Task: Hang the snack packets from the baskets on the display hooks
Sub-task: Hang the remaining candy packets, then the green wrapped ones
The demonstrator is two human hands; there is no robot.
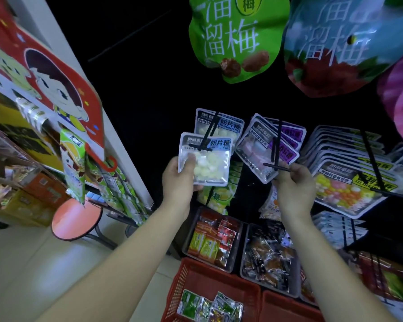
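Note:
My left hand (178, 180) holds a clear snack packet of pale yellow candies (205, 159) by its lower left corner, just in front of a black display hook (206, 141). A matching packet (219, 126) hangs behind it on that hook. My right hand (293, 182) pinches the tip of the neighbouring black hook (276, 168), which carries purple-labelled packets (268, 147). Below, a red basket (186, 275) holds green and silver packets (209, 306).
Stacked packets of mixed candies (349, 182) hang on a hook at right. Large green (235, 38) and blue (340, 43) bags hang above. Two grey bins (235, 242) of snacks sit under the hooks. A pink stool (76, 219) and a hanging rack stand left.

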